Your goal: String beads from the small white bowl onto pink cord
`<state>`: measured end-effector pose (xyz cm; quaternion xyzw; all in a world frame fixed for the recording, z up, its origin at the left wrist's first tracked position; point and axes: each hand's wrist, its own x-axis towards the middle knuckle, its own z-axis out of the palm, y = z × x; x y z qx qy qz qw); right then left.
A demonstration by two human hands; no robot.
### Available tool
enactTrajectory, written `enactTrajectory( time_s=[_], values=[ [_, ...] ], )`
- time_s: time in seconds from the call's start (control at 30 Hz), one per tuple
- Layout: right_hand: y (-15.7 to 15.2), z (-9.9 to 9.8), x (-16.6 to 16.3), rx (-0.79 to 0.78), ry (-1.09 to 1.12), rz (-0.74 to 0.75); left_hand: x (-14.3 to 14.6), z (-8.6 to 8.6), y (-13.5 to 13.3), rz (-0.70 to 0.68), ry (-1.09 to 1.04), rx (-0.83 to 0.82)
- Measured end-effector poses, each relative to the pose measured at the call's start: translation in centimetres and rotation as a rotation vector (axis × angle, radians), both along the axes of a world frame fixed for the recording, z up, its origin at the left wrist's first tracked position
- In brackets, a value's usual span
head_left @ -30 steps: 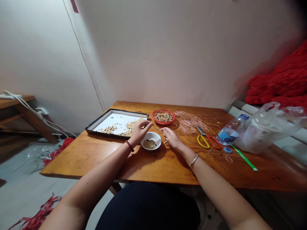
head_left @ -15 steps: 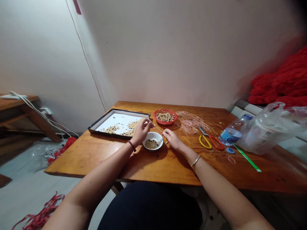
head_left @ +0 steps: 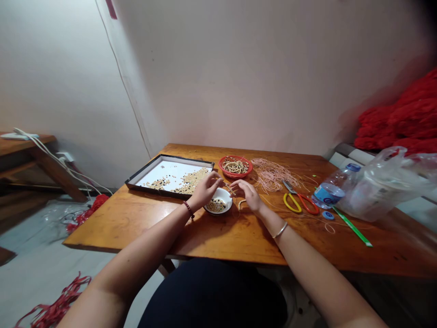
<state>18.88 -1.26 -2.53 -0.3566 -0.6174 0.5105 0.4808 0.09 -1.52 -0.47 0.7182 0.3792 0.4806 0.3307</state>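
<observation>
A string of small pale beads [head_left: 241, 203] runs between my hands, above the white bowl [head_left: 229, 206], and its tail lies on the table under my right hand. My left hand [head_left: 206, 187] pinches one end of the string over the bowl's left rim. On the other side, my right hand [head_left: 247, 194] has its fingers bent around the beads, fingertips close to those of the left. Loose beads [head_left: 215, 206], pale with a few dark ones, lie in the bowl. Which fingertips press on the string is too small to tell.
Left stands a black-edged tray [head_left: 160, 195] with scattered beads. Behind the bowl, a red basket [head_left: 235, 175] holds beaded strands beside pink cord [head_left: 271, 175]. Rightward are scissors [head_left: 292, 202], a water bottle [head_left: 329, 191], a blue cap [head_left: 327, 215], a green strip [head_left: 353, 228] and a plastic bag [head_left: 372, 191].
My right hand has moved slightly up and left, its fingers now reaching over the bowl's rim. The beaded stretch between the hands looks shorter. My left hand has shifted slightly.
</observation>
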Motion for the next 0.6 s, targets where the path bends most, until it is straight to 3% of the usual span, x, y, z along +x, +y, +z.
enactTrajectory(
  time_s=[0.1,0.2,0.3,0.6],
  values=[
    [-0.5,0.3,-0.4,-0.155,0.068,0.171,0.2,0.1,-0.3,-0.009,0.011,-0.006],
    [-0.5,0.0,-0.6,-0.094,0.025,0.172,0.2,0.0,-0.2,0.007,-0.010,0.010],
    [-0.2,-0.3,-0.6,-0.037,-0.017,0.128,0.2,-0.4,0.1,0.041,-0.028,0.025],
    [1.3,-1.5,0.2,-0.078,-0.144,-0.166,-0.3,-0.1,0.9,0.200,-0.177,-0.006]
  ],
)
